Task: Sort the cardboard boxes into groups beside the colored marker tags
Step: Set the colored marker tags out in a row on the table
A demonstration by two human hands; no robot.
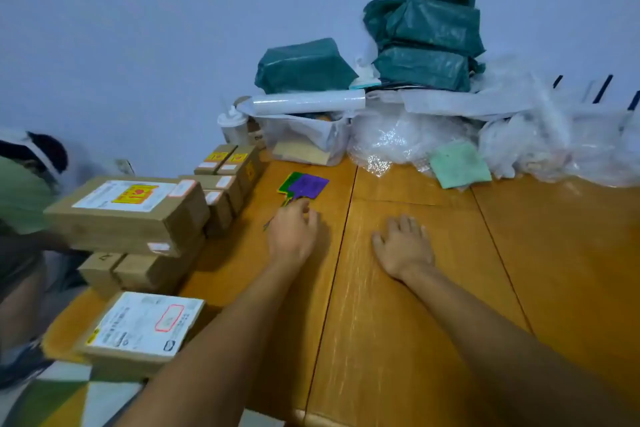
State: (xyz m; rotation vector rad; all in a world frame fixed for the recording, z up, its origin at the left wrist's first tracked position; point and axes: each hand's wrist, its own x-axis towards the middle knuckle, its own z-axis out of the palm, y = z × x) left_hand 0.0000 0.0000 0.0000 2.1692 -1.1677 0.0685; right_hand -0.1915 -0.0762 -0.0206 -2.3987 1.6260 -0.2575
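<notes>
Several cardboard boxes crowd the left part of the wooden table (450, 288). A large labelled box (128, 215) lies on top of smaller ones, a flat white-labelled box (142, 329) sits at the near left corner, and small boxes (227, 166) with yellow stickers stand further back. A stack of colored marker tags (304, 185), purple over green and yellow, lies mid-table. My left hand (292, 236) reaches to the tags' stems, fingers curled at them; whether it grips them is unclear. My right hand (403, 246) rests flat and open on the table.
Green plastic-wrapped parcels (426, 38), a roll of film (308, 102), a white bin (308, 139), clear plastic bags (519, 135) and a green cloth (459, 165) fill the table's back by the wall. Another person (20, 204) stands at the left edge.
</notes>
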